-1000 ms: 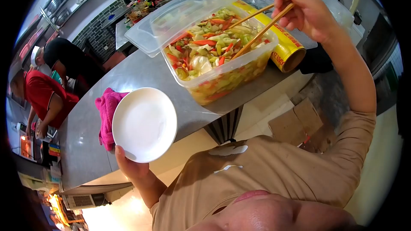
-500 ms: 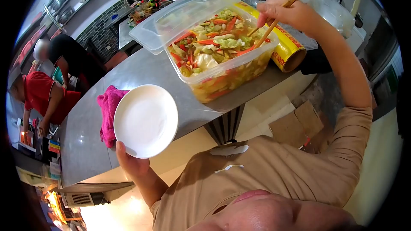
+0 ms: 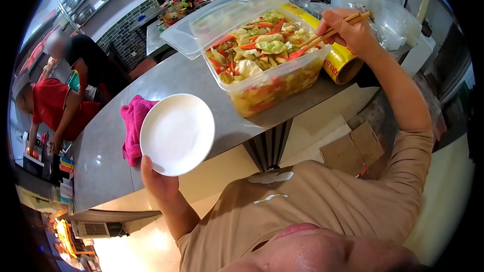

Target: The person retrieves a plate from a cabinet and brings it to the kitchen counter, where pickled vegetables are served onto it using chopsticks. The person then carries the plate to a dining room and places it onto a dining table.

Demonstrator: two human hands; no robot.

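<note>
The person wore a loose brown shirt (image 3: pixel 327 196) in a plain, smooth-looking cloth. Its right sleeve (image 3: pixel 411 153) ended around the elbow in creased folds, and the left sleeve (image 3: pixel 188 248) stopped short too. The chest carried a wide, rounded white print (image 3: pixel 282 177) and a thinner, wavy white mark (image 3: pixel 270 198). The left hand (image 3: pixel 162 181) and right hand (image 3: pixel 353 32) were bare.

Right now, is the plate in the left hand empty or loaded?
Empty: the white plate shows only its bare upper surface, with the left hand holding it near the rim.
</note>
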